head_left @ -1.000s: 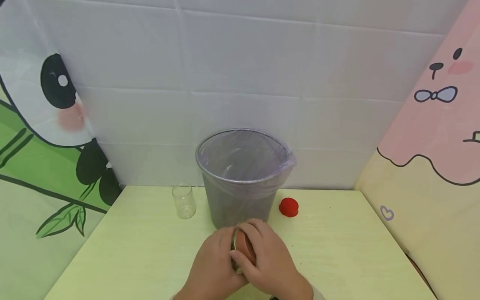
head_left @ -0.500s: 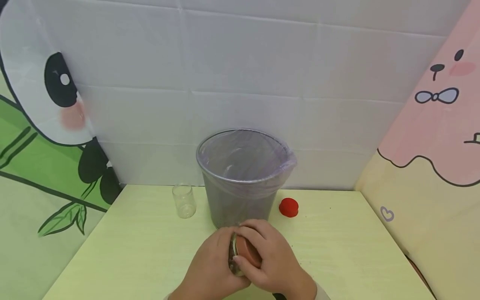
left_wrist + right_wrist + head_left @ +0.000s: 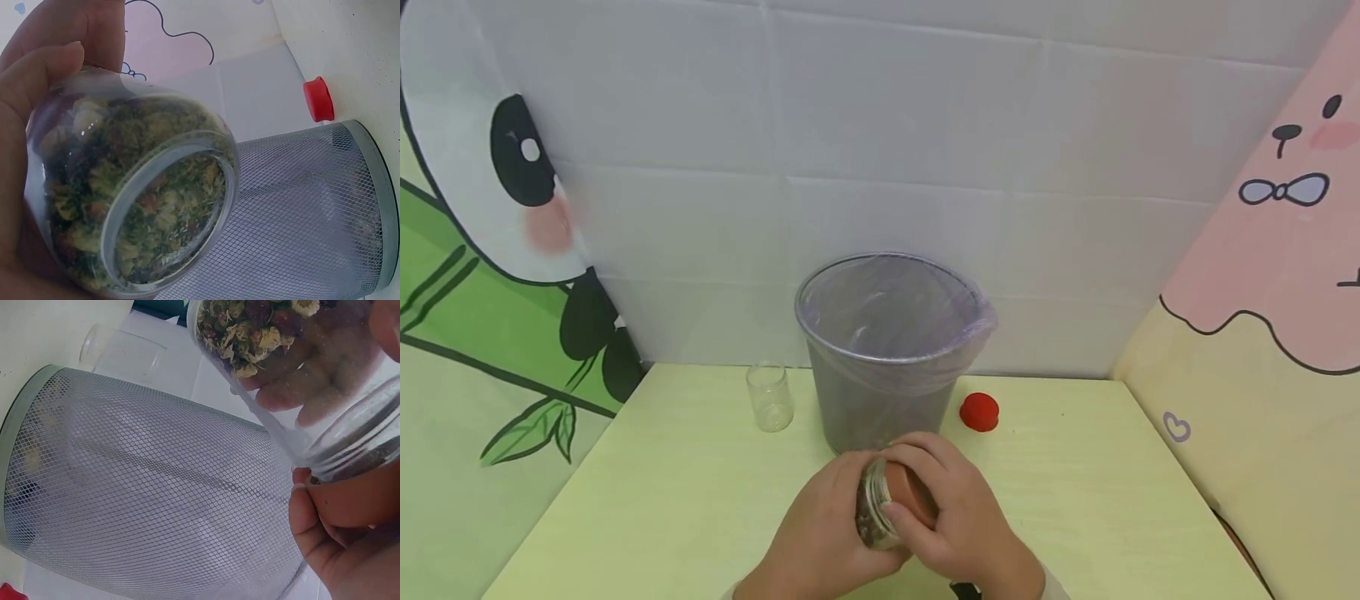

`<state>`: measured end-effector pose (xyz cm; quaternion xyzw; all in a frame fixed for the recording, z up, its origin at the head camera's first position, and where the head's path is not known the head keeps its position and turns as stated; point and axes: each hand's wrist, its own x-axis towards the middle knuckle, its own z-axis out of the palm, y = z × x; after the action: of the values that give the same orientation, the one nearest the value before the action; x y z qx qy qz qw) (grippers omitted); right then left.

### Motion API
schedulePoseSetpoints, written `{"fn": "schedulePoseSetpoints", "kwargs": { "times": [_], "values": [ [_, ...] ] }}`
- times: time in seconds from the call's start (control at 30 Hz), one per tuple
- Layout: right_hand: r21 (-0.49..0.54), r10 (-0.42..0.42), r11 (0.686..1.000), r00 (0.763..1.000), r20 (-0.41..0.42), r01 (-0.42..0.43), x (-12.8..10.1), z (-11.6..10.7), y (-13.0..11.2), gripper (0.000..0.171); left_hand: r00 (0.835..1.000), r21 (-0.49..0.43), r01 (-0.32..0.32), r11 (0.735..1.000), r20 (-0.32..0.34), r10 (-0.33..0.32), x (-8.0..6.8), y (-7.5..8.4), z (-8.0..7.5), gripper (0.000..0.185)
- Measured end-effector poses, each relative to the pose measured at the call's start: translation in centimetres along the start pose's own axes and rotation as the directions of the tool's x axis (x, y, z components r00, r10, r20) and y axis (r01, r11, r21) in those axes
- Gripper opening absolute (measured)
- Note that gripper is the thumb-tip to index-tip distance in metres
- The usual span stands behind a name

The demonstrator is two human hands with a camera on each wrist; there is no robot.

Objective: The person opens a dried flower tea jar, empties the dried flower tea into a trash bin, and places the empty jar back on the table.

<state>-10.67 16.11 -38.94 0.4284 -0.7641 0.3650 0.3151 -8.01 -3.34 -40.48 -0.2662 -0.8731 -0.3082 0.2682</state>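
My left hand (image 3: 820, 525) grips a clear glass jar (image 3: 156, 206) filled with dried flowers, its round base toward the left wrist camera. An orange-brown lid (image 3: 912, 494) is at the jar's mouth, held in the fingers and thumb of my right hand (image 3: 962, 512). Screw threads on the glass neck show beside the lid in the head view. In the right wrist view the lid (image 3: 359, 499) sits tilted against the neck, with the flowers further back in the jar. Both hands are close together in front of the bin.
A grey mesh bin (image 3: 880, 412) with a clear liner stands at the back of the pale table (image 3: 647, 517). Left of it is an upright clear glass (image 3: 771, 406), and a red cap (image 3: 979, 412) lies to its right. A white wall hanging (image 3: 887, 125) backs the table.
The lid and my right hand have shifted right, away from the left hand. More of the jar's threaded neck now shows between them. Bin, glass and red cap stay put.
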Motion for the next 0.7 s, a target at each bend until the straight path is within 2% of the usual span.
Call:
{"fn": "schedulePoseSetpoints", "kwargs": {
  "times": [0.27, 0.53, 0.7],
  "values": [
    [0.004, 0.05, 0.999, 0.999, -0.009, -0.05, -0.2, -0.9, 0.1, 0.036, 0.99, -0.028, 0.122, 0.992, 0.072, -0.12, 0.1, -0.4, -0.7, 0.09],
    [-0.034, 0.128, 0.991, 0.992, 0.002, -0.128, -0.8, -2.0, 0.3, 0.042, 0.976, -0.069, 0.191, 0.979, 0.115, -0.183, 0.3, -0.4, -0.9, 0.091],
    [-0.063, 0.119, 0.991, 0.993, 0.009, -0.119, -1.0, -2.4, 0.6, 0.043, 0.966, -0.094, 0.232, 0.968, 0.136, -0.219, 0.2, -0.6, -1.3, 0.09]
  ]
}}
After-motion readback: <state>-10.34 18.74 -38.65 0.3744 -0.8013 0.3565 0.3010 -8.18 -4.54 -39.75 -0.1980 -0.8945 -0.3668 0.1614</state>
